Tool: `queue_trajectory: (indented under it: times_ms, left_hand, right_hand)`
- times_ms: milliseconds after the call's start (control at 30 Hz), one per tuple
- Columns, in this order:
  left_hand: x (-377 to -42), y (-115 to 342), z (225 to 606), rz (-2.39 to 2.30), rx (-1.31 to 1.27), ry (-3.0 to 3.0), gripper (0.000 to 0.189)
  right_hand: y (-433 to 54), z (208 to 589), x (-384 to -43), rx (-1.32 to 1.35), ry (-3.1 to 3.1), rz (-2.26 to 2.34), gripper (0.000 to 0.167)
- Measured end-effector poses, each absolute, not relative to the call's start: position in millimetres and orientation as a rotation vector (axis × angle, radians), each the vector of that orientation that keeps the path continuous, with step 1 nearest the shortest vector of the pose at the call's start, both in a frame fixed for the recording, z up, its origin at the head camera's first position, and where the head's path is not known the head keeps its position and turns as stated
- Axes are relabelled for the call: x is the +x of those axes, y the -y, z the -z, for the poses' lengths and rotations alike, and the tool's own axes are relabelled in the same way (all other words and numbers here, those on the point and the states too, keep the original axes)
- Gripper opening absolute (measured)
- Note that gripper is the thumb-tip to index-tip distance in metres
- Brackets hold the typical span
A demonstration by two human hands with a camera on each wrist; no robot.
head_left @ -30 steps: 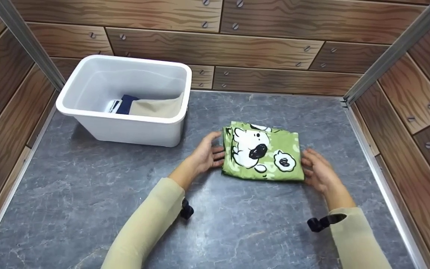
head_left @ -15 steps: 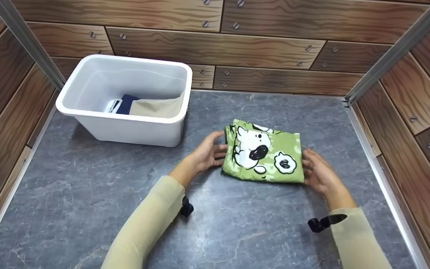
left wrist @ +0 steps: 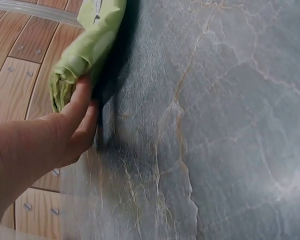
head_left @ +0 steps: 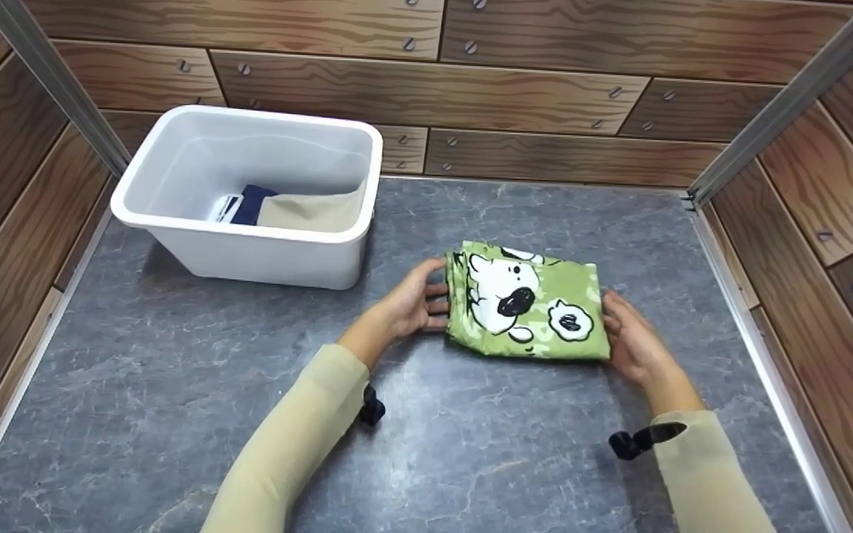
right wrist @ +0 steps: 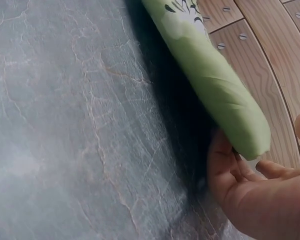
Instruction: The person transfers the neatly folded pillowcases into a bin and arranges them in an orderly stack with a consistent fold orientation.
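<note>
A folded green cloth [head_left: 574, 289] with a white cartoon dog print lies between the two hands in the head view. My left hand [head_left: 412, 300] is at its left edge; in the left wrist view its extended fingers [left wrist: 80, 107] reach to the underside of the rolled edge, and the thumb stands apart. My right hand [head_left: 637, 344] meets the opposite edge, with fingers [right wrist: 221, 170] tucked beneath the cloth's end in the right wrist view and the thumb away from it. A dark shadow runs beneath the cloth in both wrist views. Some fingertips are hidden under it.
A white plastic bin [head_left: 271, 255] stands at the back left, holding a beige folded cloth [head_left: 312, 211], a navy cloth [head_left: 252, 203] and a white-and-black piece [head_left: 226, 209]. Wood-print walls [head_left: 545, 96] enclose the grey marbled surface [head_left: 471, 459] at the back and sides.
The green cloth has shifted slightly to the right, toward the right hand, and its edges now meet both hands more closely. The bin has stayed in place.
</note>
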State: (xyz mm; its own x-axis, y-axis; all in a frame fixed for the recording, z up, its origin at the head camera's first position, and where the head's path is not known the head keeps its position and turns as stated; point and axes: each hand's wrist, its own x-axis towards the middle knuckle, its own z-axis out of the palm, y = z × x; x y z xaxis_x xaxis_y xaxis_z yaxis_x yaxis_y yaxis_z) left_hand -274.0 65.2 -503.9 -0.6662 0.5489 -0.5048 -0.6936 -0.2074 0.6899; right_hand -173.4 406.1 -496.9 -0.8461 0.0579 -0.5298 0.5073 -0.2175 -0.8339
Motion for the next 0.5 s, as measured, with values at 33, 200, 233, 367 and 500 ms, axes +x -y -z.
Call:
queue_trajectory:
  times_ms: [33, 200, 233, 367, 500]
  left_hand:
    - [-273.9, -65.3, 504.0, -1.956, -0.185, -1.218, 0.069]
    - [-273.6, -66.9, 502.9, -1.938, -0.164, -1.227, 0.066]
    - [-273.6, -67.3, 502.3, -1.932, -0.159, -1.239, 0.066]
    - [-273.9, -69.2, 501.1, -1.914, -0.132, -1.262, 0.066]
    - [-273.6, -71.1, 501.1, -1.916, -0.111, -1.252, 0.066]
  right_hand:
    - [-406.0, 496.9, -173.4, 0.668, -1.744, 2.135, 0.075]
    - [-406.4, 495.2, -172.9, 0.666, -1.766, 2.100, 0.075]
    - [-406.6, 494.7, -172.7, 0.665, -1.772, 2.096, 0.075]
    - [-407.1, 492.1, -172.3, 0.671, -1.773, 2.093, 0.075]
    - [-406.2, 491.6, -173.2, 0.657, -1.786, 2.083, 0.073]
